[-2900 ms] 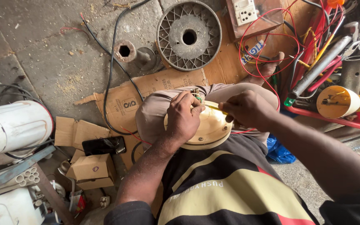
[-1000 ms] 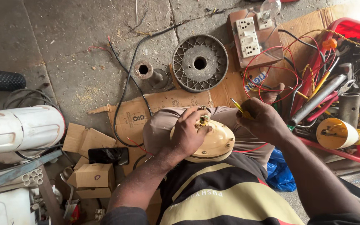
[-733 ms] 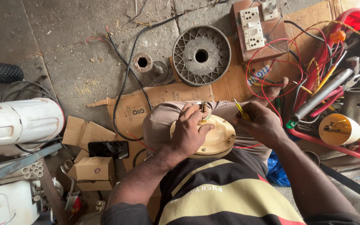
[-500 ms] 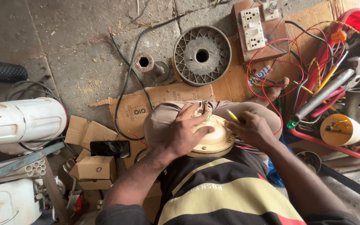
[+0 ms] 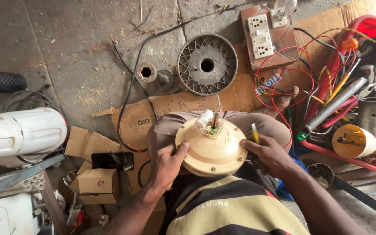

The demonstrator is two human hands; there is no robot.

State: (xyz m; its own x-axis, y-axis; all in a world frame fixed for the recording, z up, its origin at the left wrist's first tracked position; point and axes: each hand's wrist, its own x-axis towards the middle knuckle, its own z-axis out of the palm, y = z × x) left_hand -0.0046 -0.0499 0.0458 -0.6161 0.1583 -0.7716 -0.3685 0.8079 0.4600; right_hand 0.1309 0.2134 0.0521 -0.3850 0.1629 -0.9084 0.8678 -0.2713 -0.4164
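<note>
Cream-coloured, round and domed, the plastic fan motor housing (image 5: 210,147) sits on my lap in the head view, its flat side down against my thighs and its axis pointing up toward me. A short shaft stub, a small white capacitor (image 5: 204,118) and a knot of thin wires stand at its 12 o'clock rim.

My left hand (image 5: 166,167) clasps the housing's rim at 9 o'clock, thumb lying on top, fingers curled under the edge. My right hand (image 5: 270,154) presses the rim at 3 o'clock and is closed around a yellow-handled screwdriver (image 5: 254,132), whose long axis runs toward 12 o'clock, the end sticking up past my knuckles.

Edges: my knees bound the housing at 12 o'clock, my striped shirt at 6. A grey ribbed metal rotor disc (image 5: 207,65) lies well apart at 12 o'clock on the concrete floor (image 5: 75,52). A red plastic crate of tools (image 5: 362,87) crowds 2 o'clock; small cardboard boxes (image 5: 96,180) sit at 9 o'clock. Bare floor lies toward 11 o'clock.
</note>
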